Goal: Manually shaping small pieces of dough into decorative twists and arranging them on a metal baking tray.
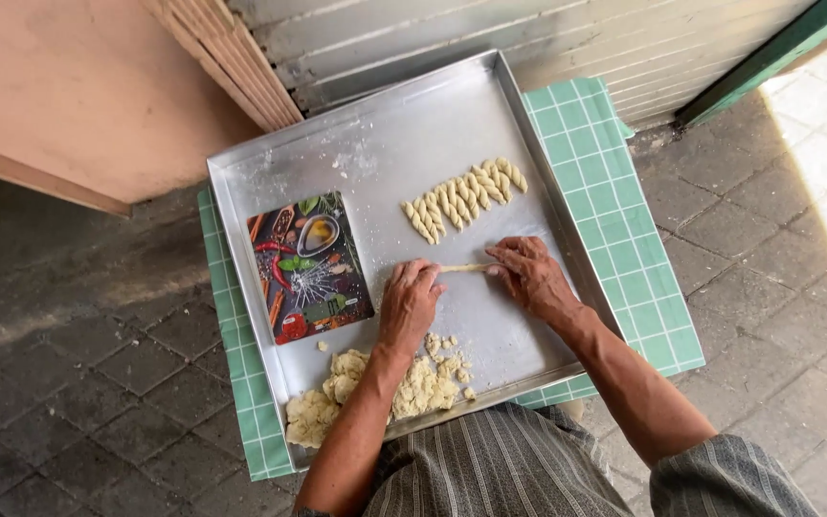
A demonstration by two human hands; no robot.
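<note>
On the metal baking tray (375, 144), near its middle, both hands work one thin rope of pale dough (464, 268). The left hand (408, 302) lies palm-down at the rope's left end with the fingers curled over it, and the right hand (531, 278) covers the right end the same way, fingertips pressing down; neither hand is closed into a fist, and both are bent just enough to pin and roll the dough against the tray floor. The short bare stretch of rope shows between the two hands, lying flat on the metal.

Toward the tray's far side from the rope, a row of finished twisted dough pieces (463, 198) sits side by side in a slanting line, apparently kept apart from the working spot so they hold their shape. At the tray's near edge, just beside the left wrist, a crumbly heap of raw dough (375, 388) waits within easy reach. A small rectangular cutting board printed with chillies and spices (309, 267) rests in the tray's left part, touching nothing else. Traces of flour dust the tray's far corner.

Under the tray lies a green checked cloth (614, 211), spread over a dark paved floor (78, 364). Beyond the tray's far edge a pale slatted wall (547, 38) rises.
</note>
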